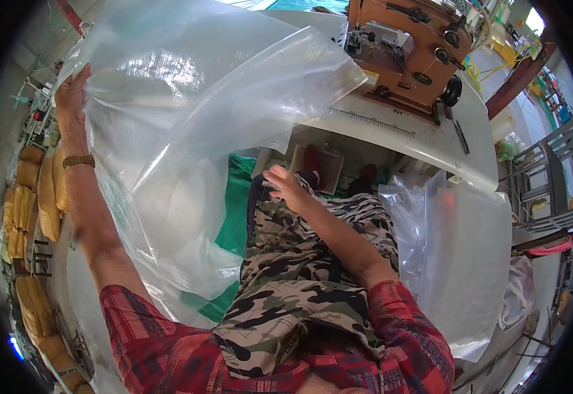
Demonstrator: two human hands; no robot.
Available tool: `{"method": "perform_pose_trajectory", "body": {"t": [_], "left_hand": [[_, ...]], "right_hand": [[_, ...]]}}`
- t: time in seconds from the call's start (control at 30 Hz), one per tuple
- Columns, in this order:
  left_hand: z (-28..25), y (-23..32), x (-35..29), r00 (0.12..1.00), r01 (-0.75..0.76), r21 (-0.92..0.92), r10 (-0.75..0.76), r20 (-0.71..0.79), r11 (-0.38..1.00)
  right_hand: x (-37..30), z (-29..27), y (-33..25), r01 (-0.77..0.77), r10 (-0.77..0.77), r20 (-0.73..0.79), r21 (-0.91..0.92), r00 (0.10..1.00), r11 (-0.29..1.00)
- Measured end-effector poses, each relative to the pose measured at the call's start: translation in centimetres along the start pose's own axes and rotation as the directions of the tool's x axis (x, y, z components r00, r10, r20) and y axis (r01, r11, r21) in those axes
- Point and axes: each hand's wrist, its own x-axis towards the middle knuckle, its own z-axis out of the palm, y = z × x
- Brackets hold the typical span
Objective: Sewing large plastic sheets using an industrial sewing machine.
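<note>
A large, clear plastic sheet [168, 111] spreads over the left of the table and hangs down toward my lap, one corner folded over toward the sewing machine. Out at the far left, my left hand [72, 95] grips the sheet's edge with the arm stretched forward. My right hand [288, 188] hovers over my camouflage apron [299, 256], fingers apart and holding nothing. The brown sewing machine [408, 56] stands on the white table [450, 134] at the far right.
A dark pen-like tool [461, 136] lies beside the machine. More clear plastic sheets [470, 262] hang at my right. Green material [234, 217] shows below the sheet. Yellow bundles [49, 197] are stacked at the left, and a grey chair [549, 171] stands at the right.
</note>
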Motion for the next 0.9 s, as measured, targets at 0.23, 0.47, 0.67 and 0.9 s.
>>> {"method": "perform_pose_trajectory", "body": {"t": [0.23,0.47,0.67,0.9], "left_hand": [[-2.2,1.1,-0.3,0.998,0.022,0.064,-0.019,-0.052,0.998],[-10.5,-4.0,5.6,0.986,-0.019,0.172,0.047,-0.16,0.985],[-19.9,-6.7,11.3,0.884,0.063,0.904,0.396,-0.248,0.424],[-17.5,-9.0,8.3,0.885,0.22,0.949,0.363,-0.292,0.227]], "right_hand": [[9.0,1.5,-2.6,0.229,-0.125,-0.423,0.205,0.897,0.951],[0.1,3.0,-8.5,0.219,-0.195,0.152,-0.161,0.969,0.962],[-16.7,-7.7,-21.3,0.761,-0.838,0.418,0.393,0.352,0.516],[-19.4,-21.9,-21.4,0.813,-0.532,-0.651,0.243,0.541,0.529]]}}
